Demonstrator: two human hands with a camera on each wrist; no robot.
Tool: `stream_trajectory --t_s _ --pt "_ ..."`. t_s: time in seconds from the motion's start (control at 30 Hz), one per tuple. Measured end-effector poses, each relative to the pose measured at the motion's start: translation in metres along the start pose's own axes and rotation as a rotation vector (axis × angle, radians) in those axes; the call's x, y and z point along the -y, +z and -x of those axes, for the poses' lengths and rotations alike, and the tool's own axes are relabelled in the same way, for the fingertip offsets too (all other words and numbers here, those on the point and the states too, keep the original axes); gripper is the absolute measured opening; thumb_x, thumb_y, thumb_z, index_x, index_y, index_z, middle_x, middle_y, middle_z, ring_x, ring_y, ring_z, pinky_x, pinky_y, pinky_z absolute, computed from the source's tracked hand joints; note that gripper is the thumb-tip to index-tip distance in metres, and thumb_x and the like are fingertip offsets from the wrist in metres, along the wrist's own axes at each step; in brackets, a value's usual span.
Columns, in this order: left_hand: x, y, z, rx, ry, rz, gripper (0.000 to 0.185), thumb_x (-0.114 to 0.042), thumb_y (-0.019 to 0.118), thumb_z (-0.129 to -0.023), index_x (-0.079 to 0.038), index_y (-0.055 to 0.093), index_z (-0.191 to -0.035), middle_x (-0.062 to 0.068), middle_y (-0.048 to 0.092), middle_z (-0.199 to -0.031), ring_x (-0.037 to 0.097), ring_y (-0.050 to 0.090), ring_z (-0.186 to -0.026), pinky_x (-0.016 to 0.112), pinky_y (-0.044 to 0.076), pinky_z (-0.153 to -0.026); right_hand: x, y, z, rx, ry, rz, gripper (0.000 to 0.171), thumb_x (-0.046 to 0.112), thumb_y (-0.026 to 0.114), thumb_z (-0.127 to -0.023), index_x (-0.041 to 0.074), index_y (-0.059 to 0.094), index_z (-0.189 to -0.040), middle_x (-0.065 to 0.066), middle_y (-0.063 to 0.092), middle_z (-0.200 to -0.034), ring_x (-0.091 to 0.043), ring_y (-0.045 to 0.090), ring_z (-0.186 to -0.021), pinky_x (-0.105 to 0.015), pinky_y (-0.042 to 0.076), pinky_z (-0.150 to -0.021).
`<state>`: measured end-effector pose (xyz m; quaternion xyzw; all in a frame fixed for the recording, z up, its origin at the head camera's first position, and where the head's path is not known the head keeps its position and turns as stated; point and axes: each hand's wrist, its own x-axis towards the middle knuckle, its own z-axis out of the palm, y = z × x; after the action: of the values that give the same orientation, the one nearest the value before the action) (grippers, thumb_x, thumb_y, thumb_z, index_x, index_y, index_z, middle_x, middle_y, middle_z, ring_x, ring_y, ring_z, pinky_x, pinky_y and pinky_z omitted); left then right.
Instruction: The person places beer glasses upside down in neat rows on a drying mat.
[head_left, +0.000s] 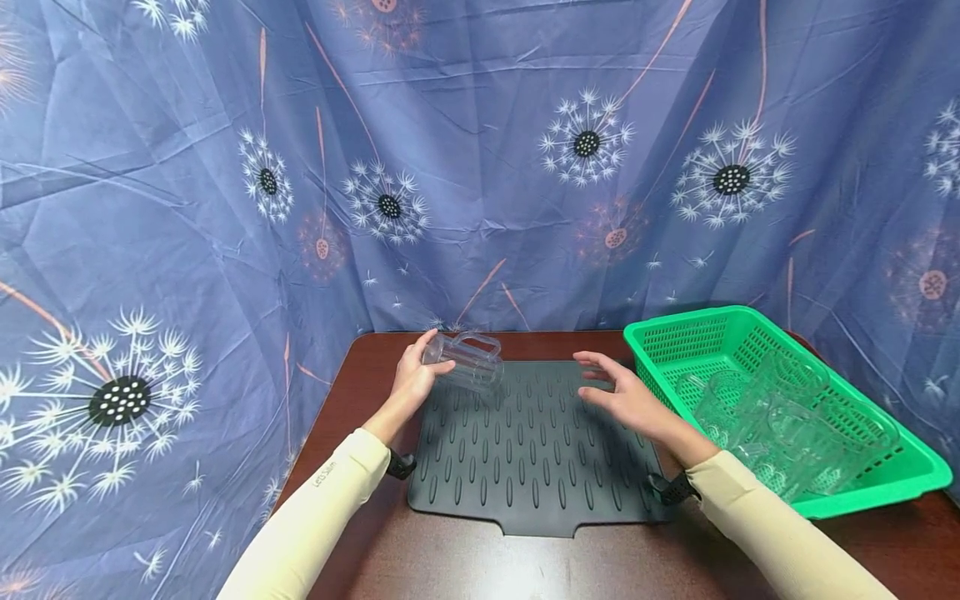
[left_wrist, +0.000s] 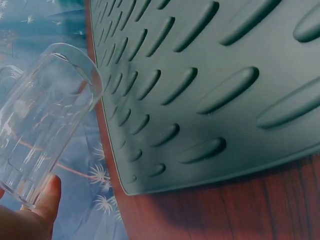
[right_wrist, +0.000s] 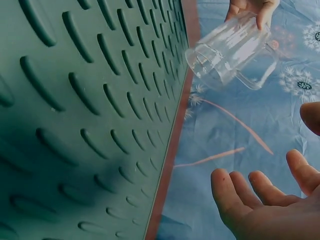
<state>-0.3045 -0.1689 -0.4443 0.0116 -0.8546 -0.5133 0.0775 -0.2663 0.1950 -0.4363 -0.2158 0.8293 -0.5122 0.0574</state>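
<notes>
Glass mug [head_left: 467, 362] tilted in left hand [head_left: 411, 385], right hand [head_left: 628, 402] open-fingered

A staged tabletop booth: a dandelion-print cloth backdrop [head_left: 480, 167] drapes around a small wooden table [head_left: 450, 558].

One clear mug [head_left: 467, 360] in hand, one ribbed mat [head_left: 532, 450], one green basket [head_left: 885, 487], several clear glasses [head_left: 772, 417] inside.
</notes>
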Motion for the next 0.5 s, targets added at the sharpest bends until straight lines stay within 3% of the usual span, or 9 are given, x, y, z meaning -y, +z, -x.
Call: stream_trajectory --t_s 0.2,0.5 --pt "0.002 -0.001 -0.002 0.004 -0.001 -0.032 0.076 -0.022 0.075 -0.086 -0.023 0.042 -0.154 0.014 0.046 -0.144 0.036 0.044 -0.136 0.054 0.036 -0.112 0.000 -0.008 0.006 -0.021 -0.014 0.105 0.057 0.025 0.063 -0.101 0.021 0.040 -0.153 -0.011 0.037 -0.158 -0.042 0.042 -0.139 -0.060 0.045 -0.101" --pt "0.000 -0.002 -0.013 -0.028 0.040 -0.074 0.075 -0.019 0.077 -0.085 -0.022 0.045 -0.153 0.015 0.047 -0.139 0.035 0.047 -0.129 0.051 0.039 -0.109 0.009 -0.032 0.015 -0.081 -0.045 0.281 0.061 0.021 0.063 -0.100 0.014 0.037 -0.155 -0.018 0.035 -0.158 -0.042 0.038 -0.139 -0.063 0.038 -0.104"
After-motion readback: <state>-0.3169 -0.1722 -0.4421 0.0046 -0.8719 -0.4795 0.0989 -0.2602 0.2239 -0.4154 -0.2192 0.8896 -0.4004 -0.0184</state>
